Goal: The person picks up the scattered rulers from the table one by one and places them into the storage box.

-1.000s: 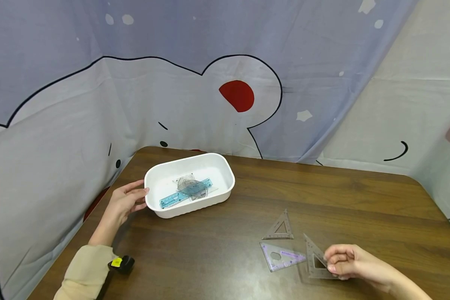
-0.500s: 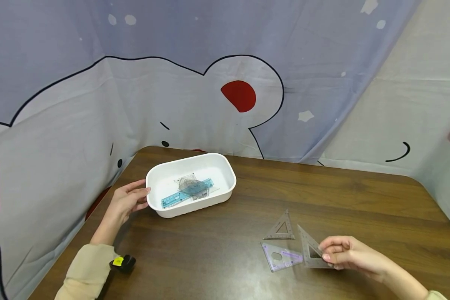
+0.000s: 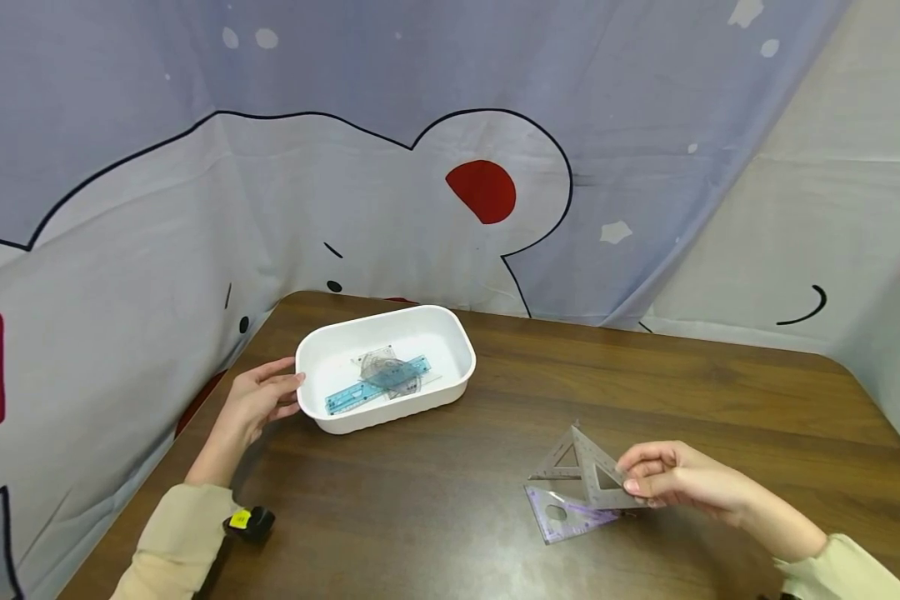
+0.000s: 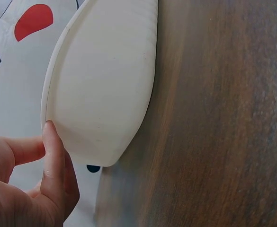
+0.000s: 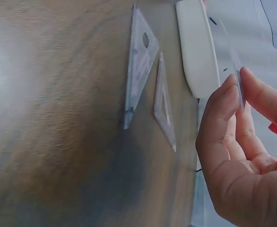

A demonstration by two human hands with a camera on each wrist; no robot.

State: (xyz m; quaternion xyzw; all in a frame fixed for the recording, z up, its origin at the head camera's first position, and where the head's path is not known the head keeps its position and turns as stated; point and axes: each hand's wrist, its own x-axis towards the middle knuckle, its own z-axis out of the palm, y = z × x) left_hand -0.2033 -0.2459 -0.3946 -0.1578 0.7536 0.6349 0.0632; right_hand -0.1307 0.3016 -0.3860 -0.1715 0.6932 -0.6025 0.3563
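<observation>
My right hand pinches a clear set square between thumb and fingers, raised above the table. In the right wrist view this set square appears nearly edge-on. Below it lie a purple-marked set square and another clear set square, both partly covered by the held one in the head view. At the left, my left hand holds the near-left end of a white plastic basin by its rim. Inside the basin rest a blue ruler and a clear protractor, overlapping other clear pieces.
The brown wooden table carries all of this. A patterned curtain hangs behind and along the table's left side. A dark strap device with a yellow label sits at my left wrist.
My right hand has lifted the clear set square and moved it left and farther away, over the other two. My left hand stays on the basin rim.
</observation>
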